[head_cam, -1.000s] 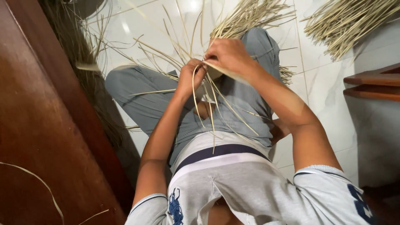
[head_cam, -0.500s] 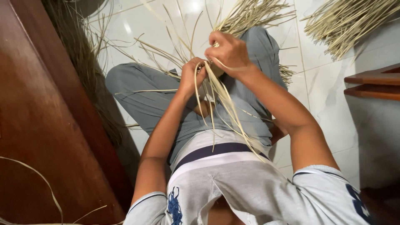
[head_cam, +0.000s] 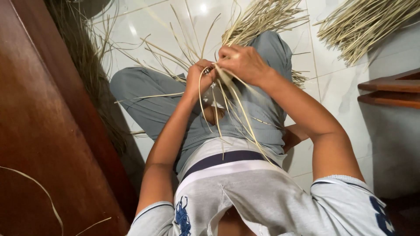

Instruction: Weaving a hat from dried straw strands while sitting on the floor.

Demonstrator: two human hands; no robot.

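Observation:
I sit cross-legged on a white tiled floor and look down at my lap. My left hand (head_cam: 199,78) grips a small woven piece made of pale straw strips (head_cam: 232,109), whose loose ends fan out above and hang down over my grey trousers. My right hand (head_cam: 243,63) pinches a few of those strips at the same knot, touching my left hand. The woven centre itself is mostly hidden between my fingers.
A dark red wooden panel (head_cam: 48,144) rises along the left. Bundles of straw lie on the floor beyond my knee (head_cam: 262,17) and at the top right (head_cam: 363,26). A wooden shelf edge (head_cam: 389,89) sits at the right. Darker dried fibres (head_cam: 83,57) lie beside the panel.
My right hand has pulled the strips back toward my left hand and lower, closing the gap at the knot. The hanging strips have swung slightly.

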